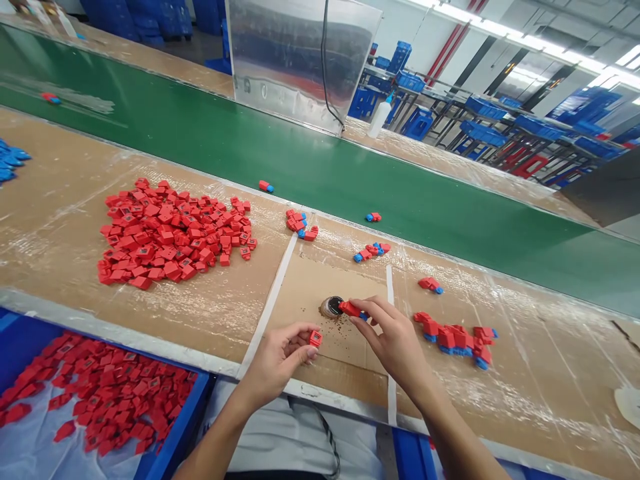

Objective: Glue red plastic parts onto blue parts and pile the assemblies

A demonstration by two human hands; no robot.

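My left hand (pixel 285 353) pinches a small red plastic piece (pixel 315 338) with a square opening in one face. Between the thumb and fingers of my right hand (pixel 387 330) is a red-and-blue plastic piece (pixel 351 308), its red end at the rim of a small round pot (pixel 332 307) with dark contents. Whether that end touches the pot, I cannot tell. Brown specks lie around the pot on a cardboard sheet (pixel 305 280). To the right of my right hand sits a cluster of joined red-and-blue pieces (pixel 455 338).
A large heap of red pieces (pixel 170 233) lies left on the table. Below it, a blue bin (pixel 193 407) holds more. Beyond runs a green conveyor belt (pixel 310 173) with a few red-and-blue pieces. A white bottle (pixel 380 117) and metal box (pixel 300 60) stand behind.
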